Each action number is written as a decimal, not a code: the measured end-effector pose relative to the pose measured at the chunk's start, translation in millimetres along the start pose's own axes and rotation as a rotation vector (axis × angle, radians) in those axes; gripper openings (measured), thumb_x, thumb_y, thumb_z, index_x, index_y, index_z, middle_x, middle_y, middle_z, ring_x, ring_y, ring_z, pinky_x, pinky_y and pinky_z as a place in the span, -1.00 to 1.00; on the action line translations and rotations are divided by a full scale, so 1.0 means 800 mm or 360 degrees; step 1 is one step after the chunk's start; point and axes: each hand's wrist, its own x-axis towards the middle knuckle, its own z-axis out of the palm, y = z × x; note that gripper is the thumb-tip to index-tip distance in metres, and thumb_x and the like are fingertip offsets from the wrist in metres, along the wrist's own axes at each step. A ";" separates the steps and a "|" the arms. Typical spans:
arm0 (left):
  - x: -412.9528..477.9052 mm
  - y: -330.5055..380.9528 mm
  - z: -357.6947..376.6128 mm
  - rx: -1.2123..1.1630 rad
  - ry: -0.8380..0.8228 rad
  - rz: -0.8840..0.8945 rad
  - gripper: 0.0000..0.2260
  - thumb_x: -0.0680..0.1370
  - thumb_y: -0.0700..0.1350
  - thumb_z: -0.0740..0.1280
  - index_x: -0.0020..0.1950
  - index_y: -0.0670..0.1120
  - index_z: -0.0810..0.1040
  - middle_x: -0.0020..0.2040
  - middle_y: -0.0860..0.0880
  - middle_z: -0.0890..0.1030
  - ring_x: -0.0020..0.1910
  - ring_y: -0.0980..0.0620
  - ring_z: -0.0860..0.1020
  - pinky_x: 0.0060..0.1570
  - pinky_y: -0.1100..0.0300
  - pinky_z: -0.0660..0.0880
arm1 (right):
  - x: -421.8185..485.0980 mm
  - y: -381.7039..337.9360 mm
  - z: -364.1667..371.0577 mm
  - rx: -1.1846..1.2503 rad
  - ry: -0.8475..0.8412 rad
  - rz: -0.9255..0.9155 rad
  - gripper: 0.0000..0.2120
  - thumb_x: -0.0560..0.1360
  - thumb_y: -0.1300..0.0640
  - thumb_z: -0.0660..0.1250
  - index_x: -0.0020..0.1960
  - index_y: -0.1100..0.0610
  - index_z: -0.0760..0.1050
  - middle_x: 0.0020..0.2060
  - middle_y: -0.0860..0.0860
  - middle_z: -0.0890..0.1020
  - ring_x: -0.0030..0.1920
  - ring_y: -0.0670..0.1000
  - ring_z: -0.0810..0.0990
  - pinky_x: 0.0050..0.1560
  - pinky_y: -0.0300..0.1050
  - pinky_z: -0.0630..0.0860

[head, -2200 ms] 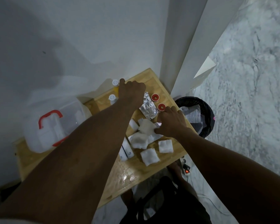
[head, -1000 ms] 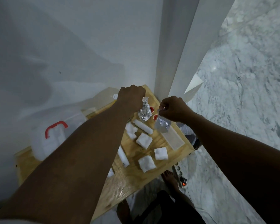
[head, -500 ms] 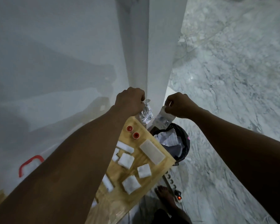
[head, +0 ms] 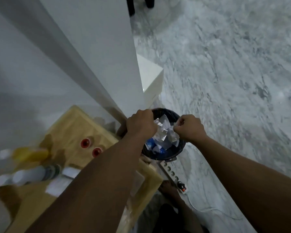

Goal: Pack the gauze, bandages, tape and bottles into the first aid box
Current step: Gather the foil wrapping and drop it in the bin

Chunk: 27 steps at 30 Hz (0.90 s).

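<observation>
- Two hands above a black bin point(head: 165, 158): left hand point(head: 140, 124) clenched round a crumpled foil wrapper point(head: 160, 132); right hand point(head: 190, 129) pinching a clear wrapper point(head: 172, 136).
- Two red caps point(head: 85, 143) on the wooden table point(head: 71, 125) beside the bin.
- One yellow bottle point(head: 30, 153) and one white bottle point(head: 29, 175), blurred, on the table's left part; gauze pads point(head: 69, 172) just beside them.

The table top point(head: 71, 125) is made of pale, matt wood with visible grain. The crumpled wrapper point(head: 160, 130) is seen as shiny metallic foil; the film packet point(head: 173, 135) as clear glossy plastic. The floor point(head: 225, 81) is finished in polished grey-white marble.
</observation>
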 end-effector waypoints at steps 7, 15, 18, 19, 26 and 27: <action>0.085 -0.005 0.128 0.0048 -0.0209 -0.0103 -0.88 0.54 -0.11 0.41 0.05 -0.08 0.59 0.03 -0.10 0.64 -0.03 -0.14 0.61 -0.15 0.03 0.51 | 0.078 0.100 0.106 0.0272 -0.0054 0.0270 -0.90 0.40 0.13 0.38 -0.23 0.17 0.54 -0.33 0.05 0.63 -0.19 0.14 0.67 -0.07 0.14 0.65; 0.129 -0.016 0.174 0.0104 -0.0246 -0.0084 -0.89 0.55 -0.12 0.40 0.05 -0.04 0.53 0.05 -0.09 0.60 0.06 -0.16 0.60 -0.11 0.04 0.47 | 0.123 0.126 0.149 0.0319 -0.0180 0.0318 -0.79 0.38 -0.04 0.43 -0.12 0.07 0.53 -0.22 0.01 0.64 -0.16 0.12 0.66 -0.09 0.14 0.66; 0.138 -0.021 0.186 0.0066 -0.0294 -0.0070 -0.89 0.55 -0.11 0.41 -0.08 -0.07 0.50 0.03 -0.12 0.61 0.02 -0.19 0.61 -0.13 0.02 0.49 | 0.134 0.132 0.151 0.0234 -0.0230 0.0297 -0.77 0.42 0.00 0.41 -0.03 0.14 0.56 -0.15 0.06 0.65 -0.07 0.12 0.64 0.00 0.05 0.62; 0.142 -0.023 0.191 0.0032 -0.0328 -0.0074 -0.82 0.54 -0.11 0.42 -0.18 -0.08 0.46 0.00 -0.15 0.62 -0.01 -0.20 0.62 -0.15 0.03 0.50 | 0.135 0.135 0.151 0.0224 -0.0238 0.0303 -0.77 0.42 0.01 0.40 -0.03 0.15 0.56 -0.15 0.06 0.66 -0.07 0.11 0.63 0.00 0.04 0.61; 0.150 -0.028 0.206 -0.0168 -0.0486 -0.0043 -0.67 0.51 -0.26 0.36 -0.41 -0.15 0.33 -0.44 -0.14 0.38 -0.42 -0.05 0.43 -0.45 0.26 0.27 | 0.133 0.143 0.136 0.0260 -0.0239 0.0330 -0.85 0.47 0.14 0.34 -0.07 0.22 0.60 -0.20 0.12 0.65 -0.09 0.19 0.65 0.03 0.17 0.62; 0.150 -0.028 0.204 -0.0180 -0.0494 -0.0040 -0.71 0.51 -0.26 0.36 -0.39 -0.19 0.39 -0.42 -0.11 0.41 -0.42 -0.03 0.42 -0.43 0.22 0.33 | 0.133 0.143 0.133 0.0254 -0.0238 0.0324 -0.82 0.47 0.15 0.34 -0.05 0.25 0.60 -0.18 0.16 0.66 -0.09 0.21 0.65 0.03 0.18 0.62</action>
